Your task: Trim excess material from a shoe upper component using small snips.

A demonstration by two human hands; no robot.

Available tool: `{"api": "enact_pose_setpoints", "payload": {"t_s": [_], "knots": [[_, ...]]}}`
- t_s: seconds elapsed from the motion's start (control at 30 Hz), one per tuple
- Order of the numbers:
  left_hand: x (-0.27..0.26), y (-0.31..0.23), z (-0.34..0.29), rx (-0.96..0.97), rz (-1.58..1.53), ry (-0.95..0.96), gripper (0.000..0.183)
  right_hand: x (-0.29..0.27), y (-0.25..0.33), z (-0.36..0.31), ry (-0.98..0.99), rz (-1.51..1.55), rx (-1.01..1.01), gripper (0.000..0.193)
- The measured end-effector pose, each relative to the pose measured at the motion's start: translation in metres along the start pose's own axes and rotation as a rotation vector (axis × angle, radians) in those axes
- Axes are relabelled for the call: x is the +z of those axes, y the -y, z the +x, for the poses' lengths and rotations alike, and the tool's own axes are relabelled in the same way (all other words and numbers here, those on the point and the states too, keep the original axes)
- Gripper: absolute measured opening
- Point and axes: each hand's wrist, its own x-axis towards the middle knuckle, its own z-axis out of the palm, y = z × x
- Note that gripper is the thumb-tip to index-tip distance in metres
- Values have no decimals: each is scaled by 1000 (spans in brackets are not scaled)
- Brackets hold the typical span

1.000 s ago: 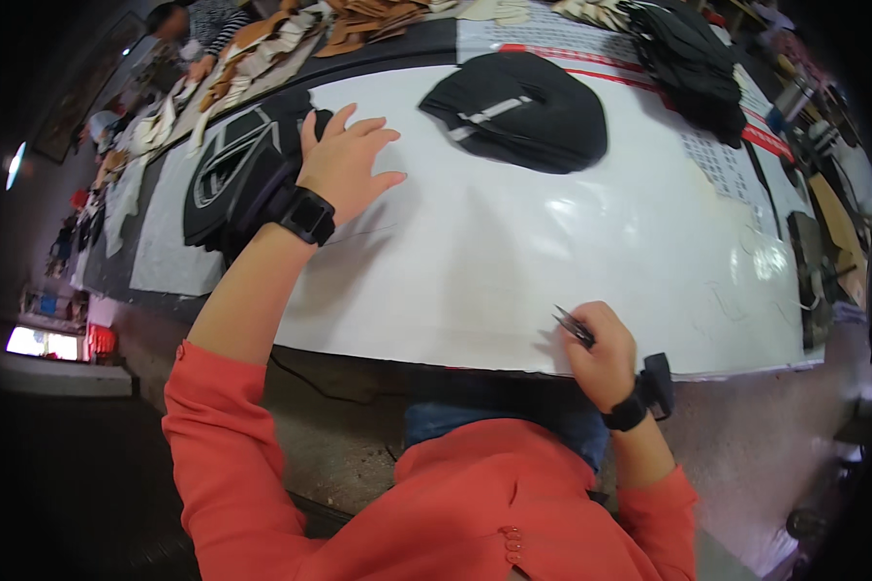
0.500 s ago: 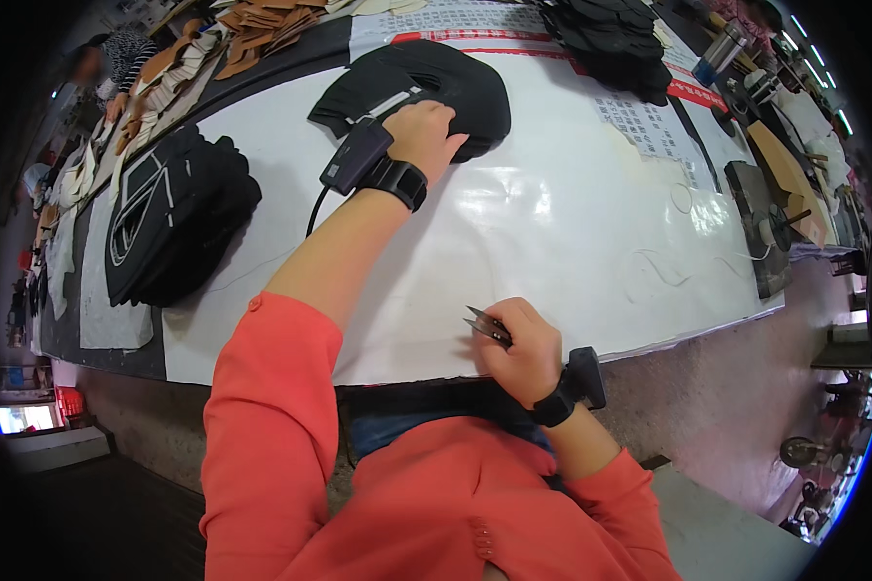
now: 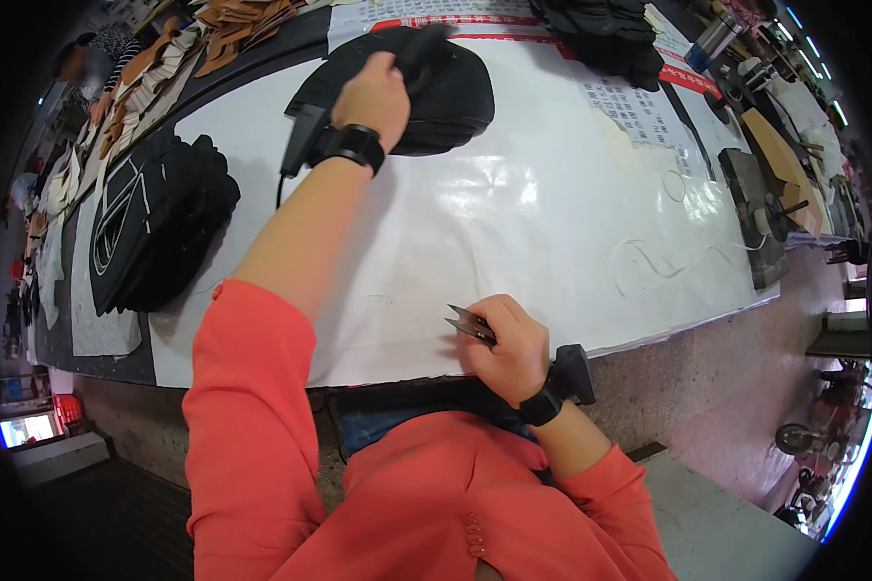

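Observation:
At the far side of the table, my left hand [image 3: 373, 102] is closed on a black fabric piece [image 3: 422, 56], which is bent up and blurred above the stack it lies on. That stack of black cut pieces [image 3: 455, 111] fans out to the right of my hand. Some of my left fingertips are hidden behind the hand. Near the front edge my right hand [image 3: 512, 349] is wrapped around small thread snips [image 3: 472, 326], their blades pointing left. Nothing touches the blades, which are slightly apart.
Another black pile with white edging [image 3: 160, 223] stands at the left. More black pieces [image 3: 606, 39] lie at the back, near a metal flask [image 3: 714, 42]. Loose thread [image 3: 649, 266] curls on the white table cover [image 3: 407, 281]. A person [image 3: 87, 73] works at the far left.
My left hand has shifted left and away on the stack, and the black piece in it now rises off the pile. My right hand keeps the snips in nearly the same place.

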Motion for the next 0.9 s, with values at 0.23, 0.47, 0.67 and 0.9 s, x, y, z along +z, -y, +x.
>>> {"api": "enact_pose_setpoints", "payload": {"t_s": [0.23, 0.47, 0.67, 0.9], "knots": [[-87, -8, -31, 483, 9, -76, 21, -8, 5, -3, 8, 35, 28, 20], [-116, 7, -183, 816, 55, 505, 25, -59, -10, 16, -68, 200, 263, 9], [-125, 6, -244, 865, -201, 576, 24, -149, -50, 71, 135, -245, -27, 16], [-147, 42, -235, 581, -66, 484, 33, -193, -74, 92, 478, -699, 75, 24]]}}
